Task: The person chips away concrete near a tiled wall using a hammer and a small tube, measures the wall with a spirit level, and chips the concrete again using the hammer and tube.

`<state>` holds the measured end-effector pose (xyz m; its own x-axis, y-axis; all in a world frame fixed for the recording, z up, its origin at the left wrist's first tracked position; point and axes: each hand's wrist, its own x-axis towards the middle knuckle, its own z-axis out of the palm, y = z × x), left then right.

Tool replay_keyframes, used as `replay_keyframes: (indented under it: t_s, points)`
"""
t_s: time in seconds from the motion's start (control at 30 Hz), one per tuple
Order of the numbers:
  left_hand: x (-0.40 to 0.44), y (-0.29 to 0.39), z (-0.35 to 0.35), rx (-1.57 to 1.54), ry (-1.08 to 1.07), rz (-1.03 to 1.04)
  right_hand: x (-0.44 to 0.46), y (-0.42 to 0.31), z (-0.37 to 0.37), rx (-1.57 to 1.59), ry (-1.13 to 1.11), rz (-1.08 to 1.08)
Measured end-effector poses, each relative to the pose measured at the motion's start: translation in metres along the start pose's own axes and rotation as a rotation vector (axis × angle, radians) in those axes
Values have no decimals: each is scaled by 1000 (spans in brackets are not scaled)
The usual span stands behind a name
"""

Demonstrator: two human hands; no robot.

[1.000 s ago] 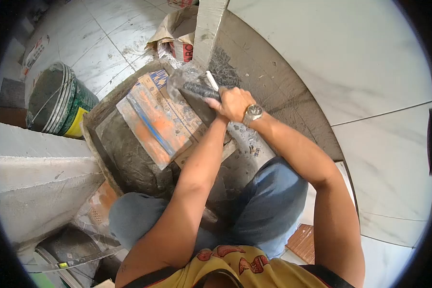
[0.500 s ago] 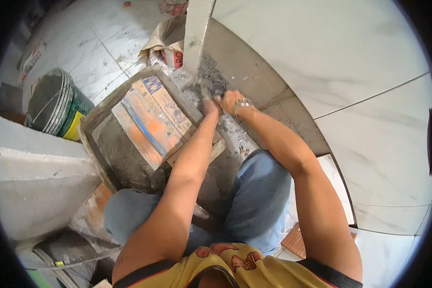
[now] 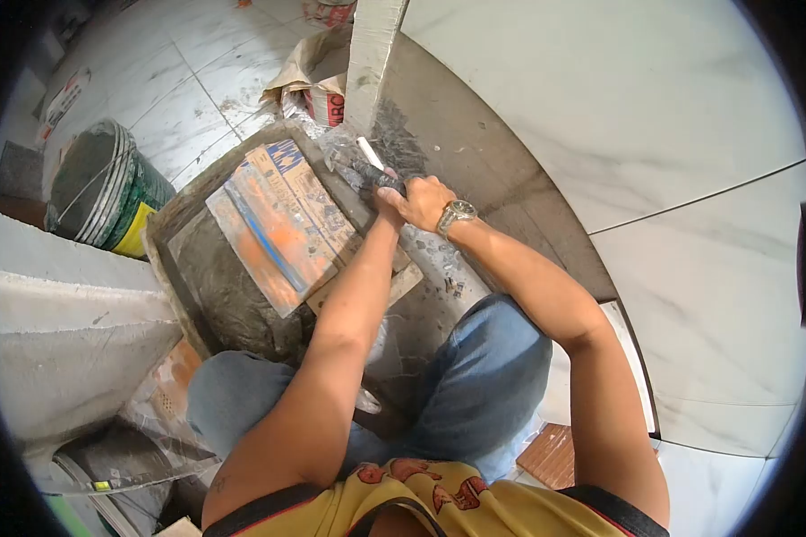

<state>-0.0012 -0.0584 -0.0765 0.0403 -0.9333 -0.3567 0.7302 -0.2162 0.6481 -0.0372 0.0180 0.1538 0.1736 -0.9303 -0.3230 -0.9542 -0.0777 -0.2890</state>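
My left hand [image 3: 389, 199] and my right hand [image 3: 424, 202], its wrist in a metal watch [image 3: 458, 216], meet at the centre of the view. Both are closed around a dark, rough bundle [image 3: 367, 174] with clear plastic at its far end. Partly hidden by the fingers, the bundle lies low over the edge of the bare grey floor strip. A white stick [image 3: 369, 153] sticks out beside it, above my left hand. Just left of the hands, a cardboard piece [image 3: 309, 192] and an orange-smeared board with a blue stripe [image 3: 264, 234] rest on the mortar tray [image 3: 172, 285].
A green bucket [image 3: 107, 192] stands at the left, behind a pale wall edge [image 3: 72, 304]. An open paper sack [image 3: 309, 76] is beside an upright post [image 3: 371, 63]. White marbled tiles [image 3: 600, 98] lie right of the curved strip. Speckled plastic [image 3: 439, 259] is near my knee.
The hands have shifted slightly on the bundle, which is less blurred than half a second ago. The white stick, not discernible then, shows again, and the view has moved a little.
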Motion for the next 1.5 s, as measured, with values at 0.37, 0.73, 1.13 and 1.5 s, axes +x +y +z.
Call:
replay_keyframes:
  t_s: [0.37, 0.73, 1.13, 1.5]
  points:
    - [-7, 1, -7, 180, 3, 76, 10, -21, 6, -26, 106, -97]
    - [-5, -1, -3, 332, -1, 144, 31, -14, 10, -120, 210, -87]
    - [-40, 48, 19, 1069, -4, 367, 27, -5, -3, -193, 145, -33]
    - [-23, 44, 8, 1219, -93, 253, 35, -1, -2, -39, 155, 89]
